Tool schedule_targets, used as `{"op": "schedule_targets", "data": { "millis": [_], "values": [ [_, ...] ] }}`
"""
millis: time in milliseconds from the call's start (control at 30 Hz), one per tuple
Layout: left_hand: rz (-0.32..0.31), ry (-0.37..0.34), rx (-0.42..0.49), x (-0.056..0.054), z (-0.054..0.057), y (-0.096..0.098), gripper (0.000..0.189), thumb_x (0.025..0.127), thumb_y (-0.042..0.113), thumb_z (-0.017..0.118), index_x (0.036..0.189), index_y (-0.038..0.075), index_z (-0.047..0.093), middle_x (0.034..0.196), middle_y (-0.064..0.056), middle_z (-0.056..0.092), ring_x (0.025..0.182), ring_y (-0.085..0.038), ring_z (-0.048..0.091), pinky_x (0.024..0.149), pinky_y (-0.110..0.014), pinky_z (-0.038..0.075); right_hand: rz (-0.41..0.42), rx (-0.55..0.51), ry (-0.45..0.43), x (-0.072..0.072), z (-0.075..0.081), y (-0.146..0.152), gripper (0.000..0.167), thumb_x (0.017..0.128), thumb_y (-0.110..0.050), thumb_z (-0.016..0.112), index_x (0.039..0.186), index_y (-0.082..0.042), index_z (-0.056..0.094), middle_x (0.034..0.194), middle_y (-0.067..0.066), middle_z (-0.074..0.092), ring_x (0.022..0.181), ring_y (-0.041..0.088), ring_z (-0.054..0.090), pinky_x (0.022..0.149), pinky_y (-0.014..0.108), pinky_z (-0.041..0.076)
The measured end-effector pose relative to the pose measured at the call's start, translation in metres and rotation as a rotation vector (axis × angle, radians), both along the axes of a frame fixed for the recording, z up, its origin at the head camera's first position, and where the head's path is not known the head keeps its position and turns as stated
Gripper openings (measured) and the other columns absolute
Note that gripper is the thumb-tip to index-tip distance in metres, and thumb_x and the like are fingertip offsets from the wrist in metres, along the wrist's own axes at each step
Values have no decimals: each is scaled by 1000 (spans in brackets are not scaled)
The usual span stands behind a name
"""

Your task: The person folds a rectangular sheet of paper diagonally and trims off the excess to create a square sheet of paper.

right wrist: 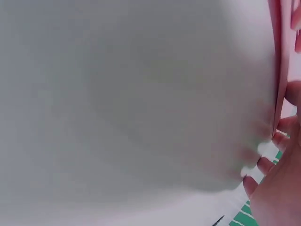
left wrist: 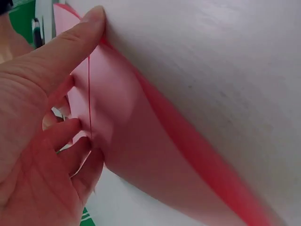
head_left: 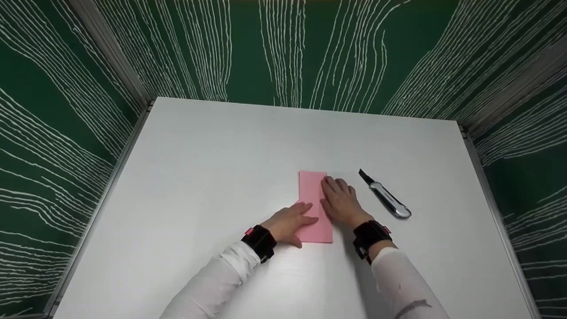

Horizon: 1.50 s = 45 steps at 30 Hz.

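A pink sheet of paper [head_left: 312, 188], folded into a narrow upright strip, lies flat on the white table. My left hand [head_left: 287, 224] rests on its lower left part, fingers spread, with the thumb by the near edge. Along the right edge, my right hand [head_left: 343, 204] touches the paper with its fingertips, fingers extended. In the left wrist view, the layers of the paper [left wrist: 120, 117] gape at one edge, and a straight crease line runs down beside the left fingers. The right wrist view catches only the paper's thin edge [right wrist: 283, 56] beside the right hand [right wrist: 281, 188].
A grey and black utility knife [head_left: 390, 199] lies on the table [head_left: 212, 168] to the right of my right hand, its dark tip pointing away from me. Green walls with white wavy lines [head_left: 283, 53] and metal posts stand around the table.
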State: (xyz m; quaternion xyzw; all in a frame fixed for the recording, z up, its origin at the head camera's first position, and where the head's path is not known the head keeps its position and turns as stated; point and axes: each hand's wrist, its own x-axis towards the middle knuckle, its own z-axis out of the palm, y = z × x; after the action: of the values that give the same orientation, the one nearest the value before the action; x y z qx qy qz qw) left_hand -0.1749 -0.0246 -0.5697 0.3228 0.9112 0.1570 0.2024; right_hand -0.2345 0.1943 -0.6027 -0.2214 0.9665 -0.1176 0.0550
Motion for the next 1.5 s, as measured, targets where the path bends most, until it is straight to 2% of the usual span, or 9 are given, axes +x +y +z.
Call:
{"op": "schedule_targets", "data": {
  "millis": [167,267,433,533,767,933,1100,1300,1500],
  "values": [
    [49,163,-85,-7,-8,14,65,94,47,66,150,20,48,156,-8,42,140,-26,44,113,-40,44,8,42,-93,-3,7,1,59,103,-30,51,151,1,37,164,17,26,151,46,17,114,70,25],
    [41,239,-172,-8,-16,20,72,96,49,61,156,17,36,162,-10,33,146,-26,37,117,-40,40,0,53,-138,-3,8,2,61,104,-33,50,153,1,35,167,15,20,154,45,11,117,69,21],
    [-2,147,-184,-9,-14,24,74,100,42,57,159,9,25,168,-15,16,157,-26,15,127,-36,21,0,37,-112,-3,5,4,61,104,-33,49,153,0,33,167,13,21,153,44,17,118,67,22],
    [10,69,-173,-12,-7,26,75,100,35,60,159,7,24,168,-17,14,157,-27,14,126,-34,23,11,43,-83,-2,3,5,59,106,-32,44,155,-2,32,167,13,22,153,43,18,117,66,24],
    [4,24,-191,-16,6,29,75,99,33,60,159,6,24,168,-18,14,157,-28,14,123,-31,29,24,42,33,8,4,9,52,106,-29,43,150,-3,42,161,12,37,150,40,28,113,64,31],
    [36,15,-125,-15,4,27,73,101,41,54,158,4,25,167,-19,15,157,-29,15,124,-32,28,38,29,69,24,4,10,48,104,-24,48,145,0,49,157,12,44,147,38,34,110,63,34],
    [52,62,-93,-11,-1,26,77,100,46,55,156,2,28,166,-21,18,156,-31,18,123,-32,30,57,-4,97,47,2,13,44,102,-21,53,140,1,55,152,13,51,142,39,41,107,62,38],
    [58,93,-139,-8,-4,29,81,98,48,57,157,3,26,167,-21,15,156,-31,17,120,-33,35,90,-70,135,72,1,20,40,99,-16,58,134,1,61,145,14,58,132,39,49,102,63,40],
    [48,97,-164,-8,-5,30,83,97,44,62,158,3,25,167,-21,14,156,-32,16,120,-32,35,114,-54,175,93,-4,27,38,97,-14,61,132,-1,63,142,10,61,126,36,53,98,60,43]
  ]
}}
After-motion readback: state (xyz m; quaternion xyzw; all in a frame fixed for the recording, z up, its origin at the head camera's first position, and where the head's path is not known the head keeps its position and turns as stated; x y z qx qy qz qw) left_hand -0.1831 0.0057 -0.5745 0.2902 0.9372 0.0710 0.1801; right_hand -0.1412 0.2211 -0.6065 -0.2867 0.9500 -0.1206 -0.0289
